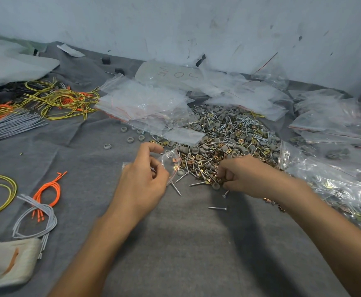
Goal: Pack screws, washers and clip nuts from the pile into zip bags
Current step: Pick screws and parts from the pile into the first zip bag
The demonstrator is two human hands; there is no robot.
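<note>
A big pile [226, 133] of silver screws, grey washers and brass clip nuts lies on the grey cloth in the middle. My left hand [143, 179] holds a small clear zip bag [172, 162] at the pile's near left edge; a few clip nuts show inside it. My right hand [241, 176] rests on the pile's near edge with its fingers curled around small parts; which parts they pinch is hidden. Loose screws [217, 208] lie on the cloth in front of the hands.
Empty zip bags [145, 103] are stacked behind the pile on the left. Filled bags [334, 181] lie to the right. Yellow, orange and grey cable bundles [46, 99] lie at the left, more cables [44, 202] near left. Loose grey washers [130, 139] lie left of the pile.
</note>
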